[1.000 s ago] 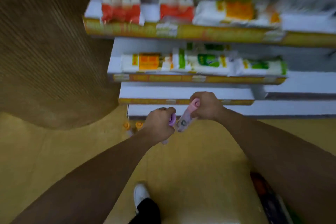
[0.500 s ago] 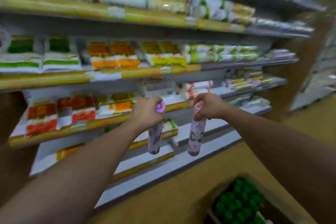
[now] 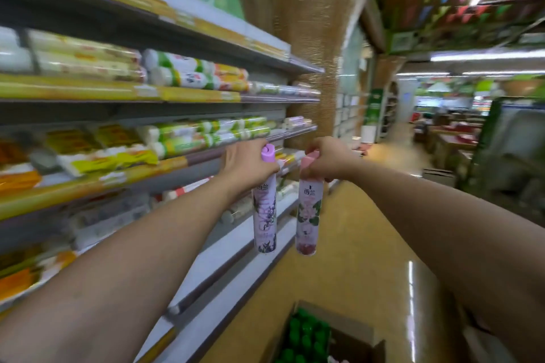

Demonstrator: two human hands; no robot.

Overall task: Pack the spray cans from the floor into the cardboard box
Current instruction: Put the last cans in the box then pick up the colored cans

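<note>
My left hand (image 3: 247,166) grips the top of a purple-capped spray can (image 3: 264,215) that hangs upright, with a lavender flower print. Right beside it my right hand (image 3: 328,160) grips the top of a pink-capped spray can (image 3: 308,218) with a pink flower print. Both cans are held out at chest height over the aisle. Far below them, at the bottom edge of the view, stands the open cardboard box (image 3: 358,330), with several green-capped cans (image 3: 305,336) packed in its left part.
Store shelves (image 3: 153,94) with packaged goods run along my left, their white base ledges (image 3: 224,268) reaching toward the box. A textured brown pillar (image 3: 312,38) stands ahead. Yellow floor (image 3: 359,259) stretches ahead and right toward more displays.
I have straightened up from the floor with a can in each hand. The view has swung right along the aisle, and the cardboard box has come into view below.
</note>
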